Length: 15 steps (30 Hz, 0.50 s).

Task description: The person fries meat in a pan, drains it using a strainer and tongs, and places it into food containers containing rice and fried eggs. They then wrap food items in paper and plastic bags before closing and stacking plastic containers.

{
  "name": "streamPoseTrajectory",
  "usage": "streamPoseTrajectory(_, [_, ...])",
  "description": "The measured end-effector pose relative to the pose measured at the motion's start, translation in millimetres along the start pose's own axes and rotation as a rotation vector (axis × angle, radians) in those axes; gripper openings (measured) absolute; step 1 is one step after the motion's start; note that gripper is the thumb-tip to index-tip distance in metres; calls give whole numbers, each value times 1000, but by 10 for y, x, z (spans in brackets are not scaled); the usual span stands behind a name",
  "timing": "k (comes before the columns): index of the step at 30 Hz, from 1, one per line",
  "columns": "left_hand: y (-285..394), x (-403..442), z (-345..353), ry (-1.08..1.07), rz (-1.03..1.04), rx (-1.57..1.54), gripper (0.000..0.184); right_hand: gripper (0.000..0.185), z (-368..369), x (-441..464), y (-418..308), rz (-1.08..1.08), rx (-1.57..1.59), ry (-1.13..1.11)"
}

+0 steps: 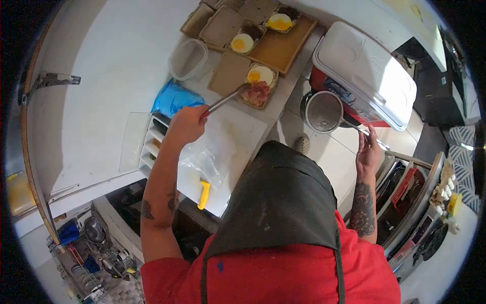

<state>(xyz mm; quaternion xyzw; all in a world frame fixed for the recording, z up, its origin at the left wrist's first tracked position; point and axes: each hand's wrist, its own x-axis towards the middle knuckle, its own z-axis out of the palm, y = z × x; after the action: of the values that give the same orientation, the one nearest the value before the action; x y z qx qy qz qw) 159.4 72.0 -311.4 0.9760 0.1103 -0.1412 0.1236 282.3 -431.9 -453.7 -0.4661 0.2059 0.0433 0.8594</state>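
Observation:
My left hand (190, 125) is closed on a pair of metal tongs (223, 102). The tongs' tips touch reddish slices of bacon (256, 93) beside a fried egg (260, 75) in an open cardboard box (229, 76). On the right, my right hand (368, 152) grips the long handle of a round mesh strainer (324, 112). The strainer hangs beside the counter over a dark pot-like vessel that it mostly hides. Two more open boxes hold a fried egg each, one egg nearer (242, 43) and one farther (280, 22), over dark food.
A wooden tray (291, 48) lies under the farther boxes. Nearby are a clear plastic tub (188, 59), a blue bag (176, 98), a clear plastic bag (210, 157) and a yellow-handled knife (203, 195) on a white board (248, 133). A white-lidded cooler (367, 71) stands right; an open drawer (405, 202) is below it.

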Motion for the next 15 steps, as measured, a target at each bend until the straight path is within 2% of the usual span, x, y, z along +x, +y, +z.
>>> streamPoseTrajectory(7, [-2, -173, -98, 66, 38, -94, 23, 36, 97, 8, -24, -5, -12, -49])
streamPoseTrajectory(13, [108, -236, -225, -233, 14, 39, 18, 35, 121, 63, 9, 1, 19, -56])
streamPoseTrajectory(15, [124, -200, -99, -176, 20, -10, 15, 35, 102, 91, 41, -5, 16, -84])
